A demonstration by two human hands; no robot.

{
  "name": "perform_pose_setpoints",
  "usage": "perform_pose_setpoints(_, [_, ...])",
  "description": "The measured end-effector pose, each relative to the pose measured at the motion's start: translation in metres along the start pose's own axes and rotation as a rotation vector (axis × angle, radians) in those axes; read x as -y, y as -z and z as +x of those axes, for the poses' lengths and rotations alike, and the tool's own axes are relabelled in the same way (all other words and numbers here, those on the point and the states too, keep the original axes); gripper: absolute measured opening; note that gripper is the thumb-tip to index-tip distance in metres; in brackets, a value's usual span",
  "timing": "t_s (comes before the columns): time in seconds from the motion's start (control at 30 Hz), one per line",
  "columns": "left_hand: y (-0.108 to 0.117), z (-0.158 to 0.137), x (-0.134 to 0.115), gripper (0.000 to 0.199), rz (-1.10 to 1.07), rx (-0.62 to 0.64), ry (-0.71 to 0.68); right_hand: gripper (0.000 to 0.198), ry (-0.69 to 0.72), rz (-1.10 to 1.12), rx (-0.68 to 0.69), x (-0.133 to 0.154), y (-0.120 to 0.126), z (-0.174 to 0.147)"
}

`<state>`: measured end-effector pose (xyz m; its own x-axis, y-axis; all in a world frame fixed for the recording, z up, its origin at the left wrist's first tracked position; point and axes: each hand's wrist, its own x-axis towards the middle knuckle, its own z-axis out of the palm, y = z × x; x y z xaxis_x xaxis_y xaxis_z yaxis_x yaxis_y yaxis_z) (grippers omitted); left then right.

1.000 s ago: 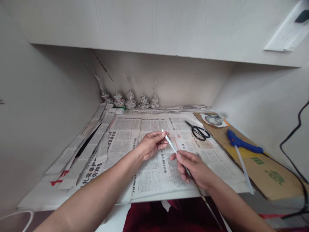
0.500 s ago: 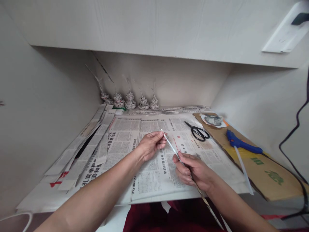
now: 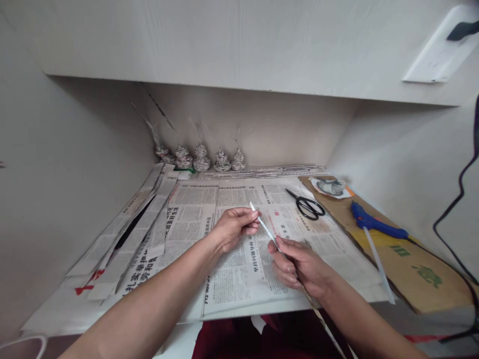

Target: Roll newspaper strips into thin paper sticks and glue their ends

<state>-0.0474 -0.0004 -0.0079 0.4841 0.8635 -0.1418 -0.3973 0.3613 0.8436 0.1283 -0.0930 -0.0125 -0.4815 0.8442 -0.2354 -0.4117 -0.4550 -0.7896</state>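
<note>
Two hands held a thin rolled paper stick over newspaper on a table.
The left hand (image 3: 235, 228) pinched the paper stick (image 3: 266, 229) just below its upper tip; the right hand (image 3: 301, 267) was closed around it lower down, and its tail ran past the front edge of the table (image 3: 52, 311). Chinese print covered the newspaper (image 3: 232, 286): "坚持问题导向" read sideways between the hands, "美好生活" farther left. Red lettering on the paper strips (image 3: 129, 249) and green print on the cardboard (image 3: 396, 269) were too unclear to read. Working room lay between the strips at left and the black scissors (image 3: 309, 207) at right. A blue glue gun (image 3: 379, 224) rested on the cardboard, beside the right side wall (image 3: 404, 164).
</note>
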Motion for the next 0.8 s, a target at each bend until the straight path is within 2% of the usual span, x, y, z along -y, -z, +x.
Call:
perform_pose_setpoints(0.17, [-0.002, -0.001, -0.001, 0.022, -0.048, 0.055, 0.002, 0.025, -0.004, 0.07, 0.054, 0.002, 0.0, 0.0])
perform_pose_setpoints(0.33, [-0.004, -0.003, -0.002, 0.023, -0.025, 0.062, 0.036, 0.029, -0.024, -0.007, 0.018, 0.0, -0.003, 0.001])
perform_pose_setpoints(0.47, [0.003, 0.003, -0.008, 0.015, -0.037, -0.09, -0.022, 0.033, -0.044, -0.155, -0.07, 0.0, -0.005, 0.0])
perform_pose_setpoints(0.63, [0.019, 0.011, -0.023, 0.013, -0.116, -0.281, -0.164, 0.033, -0.044, -0.346, -0.162, 0.004, -0.003, -0.009])
perform_pose_setpoints(0.7, [0.025, 0.013, -0.03, 0.012, -0.17, -0.355, -0.222, 0.034, -0.071, -0.441, -0.154, 0.008, -0.002, -0.017])
perform_pose_setpoints(0.8, [0.035, 0.016, -0.039, 0.012, -0.255, -0.422, -0.308, 0.036, -0.149, -0.65, -0.065, 0.016, 0.0, -0.033])
